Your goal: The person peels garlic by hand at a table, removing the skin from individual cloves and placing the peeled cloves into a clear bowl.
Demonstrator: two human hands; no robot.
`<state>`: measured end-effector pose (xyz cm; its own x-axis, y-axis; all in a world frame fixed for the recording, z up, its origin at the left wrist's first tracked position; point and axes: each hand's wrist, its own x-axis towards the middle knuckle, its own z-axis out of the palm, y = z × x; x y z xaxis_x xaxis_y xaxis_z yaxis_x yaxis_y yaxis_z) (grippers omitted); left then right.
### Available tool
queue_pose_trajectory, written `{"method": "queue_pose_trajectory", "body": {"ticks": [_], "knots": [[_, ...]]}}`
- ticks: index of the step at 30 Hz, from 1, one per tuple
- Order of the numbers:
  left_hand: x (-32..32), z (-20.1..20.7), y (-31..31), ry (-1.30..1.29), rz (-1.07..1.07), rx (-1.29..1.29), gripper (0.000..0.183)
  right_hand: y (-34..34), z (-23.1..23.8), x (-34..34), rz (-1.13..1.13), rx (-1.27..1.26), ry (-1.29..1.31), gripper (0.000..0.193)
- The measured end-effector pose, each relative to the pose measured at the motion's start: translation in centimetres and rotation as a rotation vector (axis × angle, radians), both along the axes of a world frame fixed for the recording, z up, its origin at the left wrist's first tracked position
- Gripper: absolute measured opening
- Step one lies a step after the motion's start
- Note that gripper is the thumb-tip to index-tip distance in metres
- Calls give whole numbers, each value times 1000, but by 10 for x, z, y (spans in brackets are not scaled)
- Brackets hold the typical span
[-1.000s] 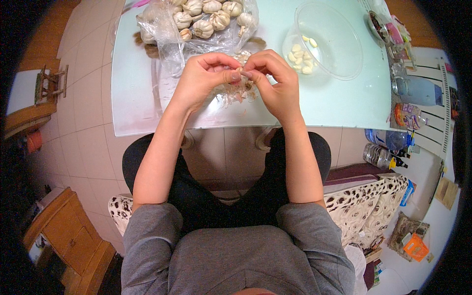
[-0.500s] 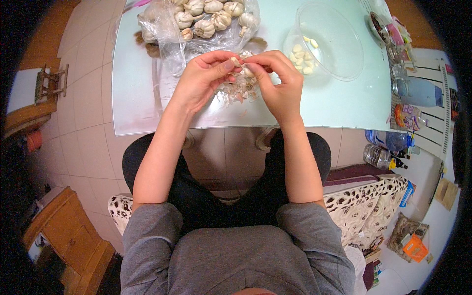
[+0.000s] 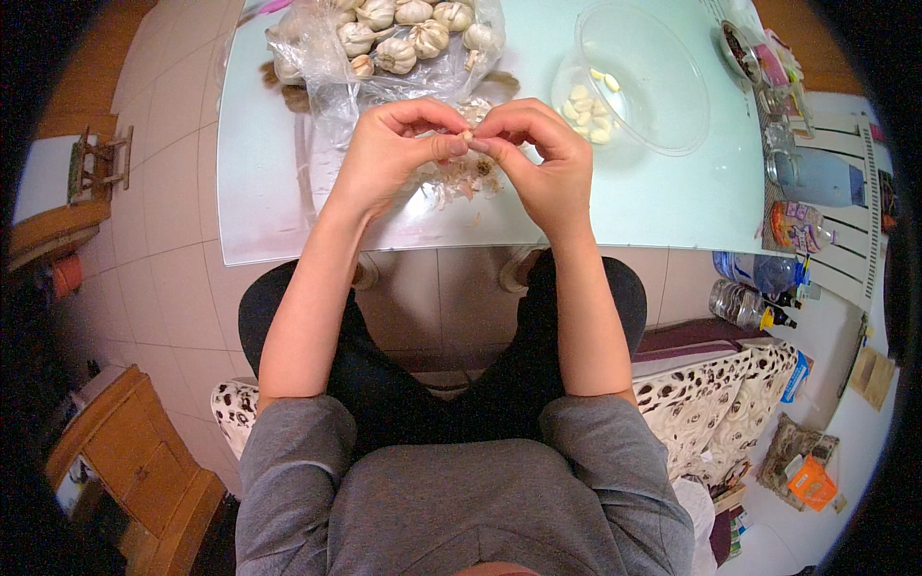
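A small garlic clove [image 3: 467,137] is pinched between the fingertips of both hands, mostly covered by them. My left hand [image 3: 399,149] grips it from the left with thumb and index finger. From the right, the thumb and fingers of my right hand [image 3: 543,149] close on the same clove. Below the hands lies a loose pile of papery garlic skins [image 3: 466,180]. Whole garlic bulbs [image 3: 397,55] fill a clear plastic bag [image 3: 331,101] at the far left of the table. Peeled cloves [image 3: 588,113] rest in a clear plastic bowl [image 3: 687,134] at the far right.
The glass-topped table [image 3: 672,202] ends in front of my knees. A small bowl with dark contents [image 3: 740,50] stands at its far right corner. Beyond the right edge are a blue-tinted jug [image 3: 816,180] and several bottles [image 3: 759,274]. A wooden cabinet [image 3: 144,470] stands at lower left.
Both hands have drawn together, their fingertips now meeting around the clove. The left thumb has come closer to the right one. The bag has shifted very slightly; the bowl looks the same.
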<state>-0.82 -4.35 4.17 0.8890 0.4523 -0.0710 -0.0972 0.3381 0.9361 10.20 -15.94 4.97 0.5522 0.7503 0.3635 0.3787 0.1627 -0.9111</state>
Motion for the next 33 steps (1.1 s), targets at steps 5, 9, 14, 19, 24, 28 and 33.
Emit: {"method": "queue_pose_trajectory", "body": {"ticks": [5, 9, 14, 19, 24, 28, 33], "knots": [[-1, 1, 1, 10, -13, 99, 12, -1, 4, 0, 40, -16, -28, 9], [-1, -1, 1, 19, 3, 124, 13, -1, 5, -4, 18, -27, -72, 8], [1, -2, -3, 22, 68, -103, 14, 2, 3, -6, -36, -7, -132, 7], [1, -7, -2, -75, 35, -280, 16, 4, -1, -3, -80, 77, -233, 12], [-1, -11, 0, -92, -19, -338, 18, 4, 5, -12, -89, 73, -219, 13], [-1, -11, 1, -78, -55, -290, 16, 6, -1, -9, -90, 138, -352, 15], [0, -7, -2, -55, 6, -300, 15, 5, -2, -7, -122, 183, -469, 16]]}}
